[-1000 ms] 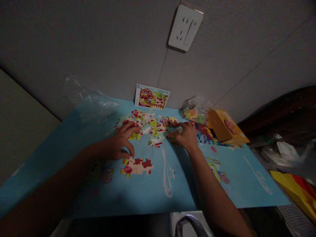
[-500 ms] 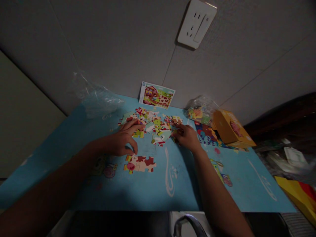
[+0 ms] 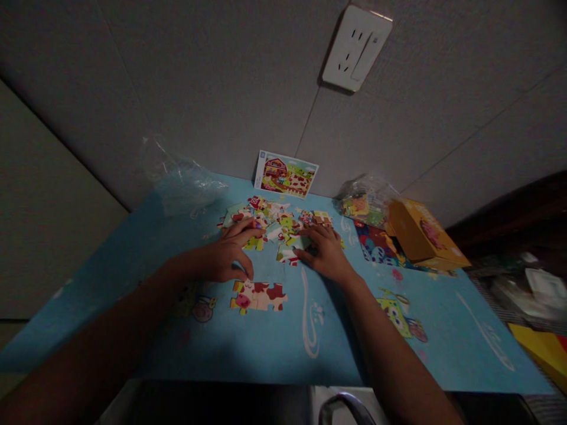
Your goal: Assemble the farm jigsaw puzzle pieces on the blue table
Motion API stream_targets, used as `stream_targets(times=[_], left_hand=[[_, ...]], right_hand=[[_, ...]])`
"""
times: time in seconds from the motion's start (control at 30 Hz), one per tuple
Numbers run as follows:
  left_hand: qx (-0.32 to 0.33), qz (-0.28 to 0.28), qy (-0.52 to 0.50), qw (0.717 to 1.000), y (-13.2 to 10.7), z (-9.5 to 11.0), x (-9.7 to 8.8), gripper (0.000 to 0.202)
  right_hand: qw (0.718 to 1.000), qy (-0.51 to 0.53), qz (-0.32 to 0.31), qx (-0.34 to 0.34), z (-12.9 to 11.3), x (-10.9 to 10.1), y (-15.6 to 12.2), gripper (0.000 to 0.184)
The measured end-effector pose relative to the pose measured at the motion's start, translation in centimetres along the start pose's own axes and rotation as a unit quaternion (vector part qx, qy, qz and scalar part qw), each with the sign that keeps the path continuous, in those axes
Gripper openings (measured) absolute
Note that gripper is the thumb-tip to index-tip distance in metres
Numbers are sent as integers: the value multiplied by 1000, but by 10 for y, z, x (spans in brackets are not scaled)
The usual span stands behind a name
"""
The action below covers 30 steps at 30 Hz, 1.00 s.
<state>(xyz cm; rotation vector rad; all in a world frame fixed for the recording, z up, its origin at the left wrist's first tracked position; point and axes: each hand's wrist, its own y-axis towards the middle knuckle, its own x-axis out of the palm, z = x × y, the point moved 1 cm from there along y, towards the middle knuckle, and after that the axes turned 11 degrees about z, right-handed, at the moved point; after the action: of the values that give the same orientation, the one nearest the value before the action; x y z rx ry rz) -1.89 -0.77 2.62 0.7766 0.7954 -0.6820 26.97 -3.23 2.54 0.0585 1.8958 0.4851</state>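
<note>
Both hands are down on the blue printed table mat [image 3: 133, 307]. The left hand [image 3: 224, 260] lies flat with fingers spread, fingertips on the scattered colourful cardboard puzzle pieces [image 3: 277, 227] at the far middle, thumb beside the joined cow section of puzzle [image 3: 258, 295]. The right hand [image 3: 325, 254] presses open-palmed on loose pieces at the pile's right edge (nothing pinched, as far as I can see). Those pieces look light, thin and stiff; best lifted by an edge. The farm picture reference card [image 3: 286, 174] leans against the wall.
</note>
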Motion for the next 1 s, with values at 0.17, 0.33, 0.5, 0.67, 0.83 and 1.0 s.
stream_targets(times=[0.17,0.33,0.5,0.67,0.83,1.0], left_hand=[[-3,-13,-2,1000,-1,0,1,14],[24,17,-2,1000,1,7,1,16],[56,140,12,988,10,14,6,8],[34,216,15,976,15,13,9,6],[33,220,20,975,15,9,9,10],[57,214,47,974,15,8,9,13]], right_hand=[[998,49,40,5,2,-1,2,37],[964,220,108,102,0,-1,3,29],[868,435,104,215,-29,8,-2,23],[816,525,36,240,-56,19,-10,31],[865,463,7,193,-53,23,-12,33],[931,349,-50,91,-53,21,-14,27]])
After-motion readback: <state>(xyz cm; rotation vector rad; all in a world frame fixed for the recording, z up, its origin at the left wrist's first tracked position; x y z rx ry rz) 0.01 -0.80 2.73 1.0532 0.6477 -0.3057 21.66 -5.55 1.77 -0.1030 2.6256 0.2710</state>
